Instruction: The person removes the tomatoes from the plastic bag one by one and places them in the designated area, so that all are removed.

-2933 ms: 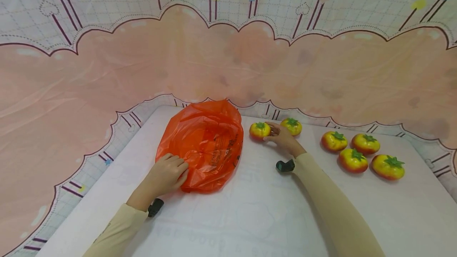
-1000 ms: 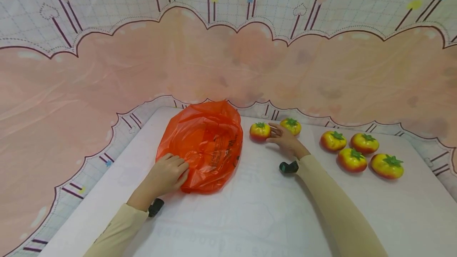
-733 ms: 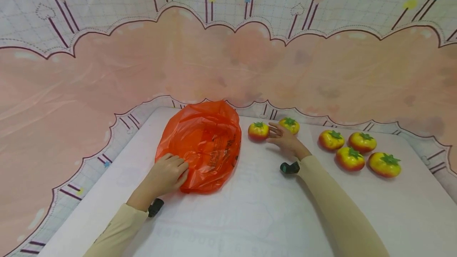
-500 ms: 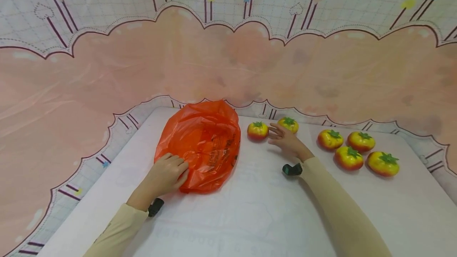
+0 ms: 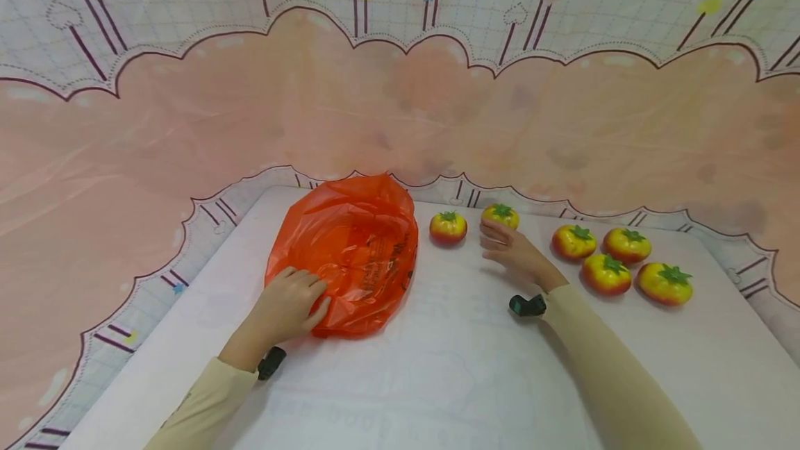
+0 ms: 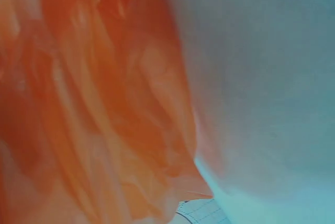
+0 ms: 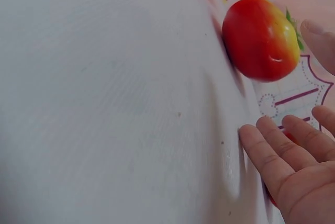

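An orange-red plastic bag (image 5: 350,255) lies spread on the white table, its mouth facing up. My left hand (image 5: 290,307) holds the bag's near left edge with curled fingers; the left wrist view shows mostly orange film (image 6: 104,98). To the right of the bag sits a tomato-like fruit (image 5: 448,228), red and yellow with green leaves. My right hand (image 5: 515,255) is apart from it, fingers extended and holding nothing, as the right wrist view of the hand (image 7: 298,166) shows. Just behind that hand is a second tomato-like fruit (image 5: 501,214), partly covered by the fingers.
Several more tomato-like fruits stand grouped at the right, among them one at the front right (image 5: 665,285). A patterned cloth (image 5: 437,110) rises behind the white table (image 5: 412,380). Each wrist carries a small black camera (image 5: 528,305).
My right hand has left the fruit nearest the bag and shifted right, toward the second one. That fruit stays on the table. The left hand keeps its place on the bag; the head view shifts slightly.
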Tool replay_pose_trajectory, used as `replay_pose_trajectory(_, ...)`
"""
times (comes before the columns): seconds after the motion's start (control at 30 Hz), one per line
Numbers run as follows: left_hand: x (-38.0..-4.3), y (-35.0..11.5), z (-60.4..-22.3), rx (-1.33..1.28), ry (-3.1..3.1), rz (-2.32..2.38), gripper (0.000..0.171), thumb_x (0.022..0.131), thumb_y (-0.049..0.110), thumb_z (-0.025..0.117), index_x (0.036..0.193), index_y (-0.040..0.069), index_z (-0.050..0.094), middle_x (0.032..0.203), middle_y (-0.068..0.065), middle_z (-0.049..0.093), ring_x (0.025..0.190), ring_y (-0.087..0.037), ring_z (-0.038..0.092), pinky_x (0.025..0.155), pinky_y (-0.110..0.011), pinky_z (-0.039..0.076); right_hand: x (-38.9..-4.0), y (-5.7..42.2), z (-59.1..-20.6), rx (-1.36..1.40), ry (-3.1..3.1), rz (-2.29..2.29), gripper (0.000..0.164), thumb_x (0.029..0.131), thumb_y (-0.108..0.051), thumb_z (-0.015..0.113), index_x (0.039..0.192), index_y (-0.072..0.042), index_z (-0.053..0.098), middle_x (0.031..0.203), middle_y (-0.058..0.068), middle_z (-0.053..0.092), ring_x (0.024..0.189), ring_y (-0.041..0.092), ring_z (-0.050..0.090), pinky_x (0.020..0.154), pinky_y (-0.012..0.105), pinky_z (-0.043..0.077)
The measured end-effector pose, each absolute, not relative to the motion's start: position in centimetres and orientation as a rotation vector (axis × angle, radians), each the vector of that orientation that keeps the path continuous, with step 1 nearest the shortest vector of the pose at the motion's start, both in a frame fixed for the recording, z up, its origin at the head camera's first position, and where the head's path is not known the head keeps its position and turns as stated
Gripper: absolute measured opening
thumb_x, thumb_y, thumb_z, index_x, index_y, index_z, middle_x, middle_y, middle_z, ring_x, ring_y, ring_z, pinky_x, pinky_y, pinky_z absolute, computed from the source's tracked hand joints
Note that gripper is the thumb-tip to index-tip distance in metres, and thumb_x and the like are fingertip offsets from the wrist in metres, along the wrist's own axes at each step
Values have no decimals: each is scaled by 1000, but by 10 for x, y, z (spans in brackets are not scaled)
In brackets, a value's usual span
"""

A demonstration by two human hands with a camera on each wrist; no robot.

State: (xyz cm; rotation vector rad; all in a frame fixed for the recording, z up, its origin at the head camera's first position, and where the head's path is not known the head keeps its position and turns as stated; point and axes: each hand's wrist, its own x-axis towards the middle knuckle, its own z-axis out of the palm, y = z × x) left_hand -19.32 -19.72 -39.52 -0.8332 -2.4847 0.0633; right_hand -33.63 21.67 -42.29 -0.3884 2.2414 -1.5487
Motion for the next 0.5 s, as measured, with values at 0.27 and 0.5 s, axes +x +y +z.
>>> replay_pose_trajectory(0.27, -188, -189, -384, -594, -2666, 76, 30, 82, 35, 65, 85, 5, 67, 76, -8, 64, 72, -26, 59, 75, -41, 50, -324, 229, -421, -398, 2280, -1527, 70, 92, -17, 57, 150, -22, 19, 157, 7, 21, 140, 33, 32, 107, 48, 35)
replay_pose_trajectory(0.5, -181, -169, -363, -416, -2703, 13, 46, 84, 35, 65, 113, 1, 58, 107, -19, 58, 97, -37, 58, 92, -51, 43, -303, 237, -406, -538, 2352, -1487, 74, 91, -19, 60, 150, -12, 16, 155, 18, 21, 138, 41, 30, 103, 52, 37)
